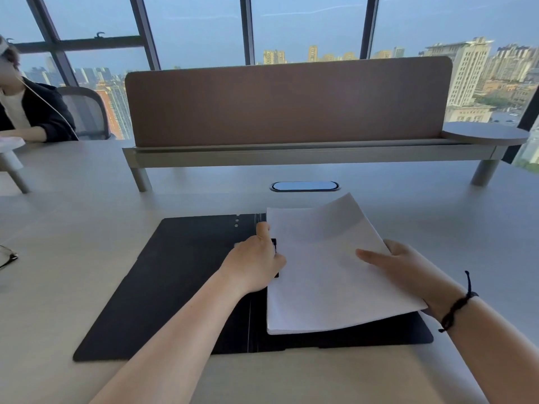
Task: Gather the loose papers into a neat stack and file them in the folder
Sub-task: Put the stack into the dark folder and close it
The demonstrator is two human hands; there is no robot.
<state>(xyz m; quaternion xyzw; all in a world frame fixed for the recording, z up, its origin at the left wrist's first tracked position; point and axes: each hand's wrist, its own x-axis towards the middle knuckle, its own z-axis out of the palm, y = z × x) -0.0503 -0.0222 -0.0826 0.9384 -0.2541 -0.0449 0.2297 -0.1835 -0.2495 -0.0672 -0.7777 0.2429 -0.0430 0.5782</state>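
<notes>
A black folder (pixel 163 287) lies open and flat on the pale desk. A stack of white papers (pixel 318 275) rests on its right half, with the right edge lifted and curling upward. My right hand (pixel 402 266) grips that raised right edge, thumb on top and fingers beneath. At the stack's left edge, near the spine, my left hand (pixel 256 258) is closed on the folder's black clip (pixel 274 246), most of which it hides.
A brown divider panel (pixel 285 100) on a raised shelf crosses the desk behind the folder, with an oval cable port (pixel 304 186) in front of it. Glasses (pixel 7 256) lie at the left edge. Another person (pixel 26 112) sits at the far left.
</notes>
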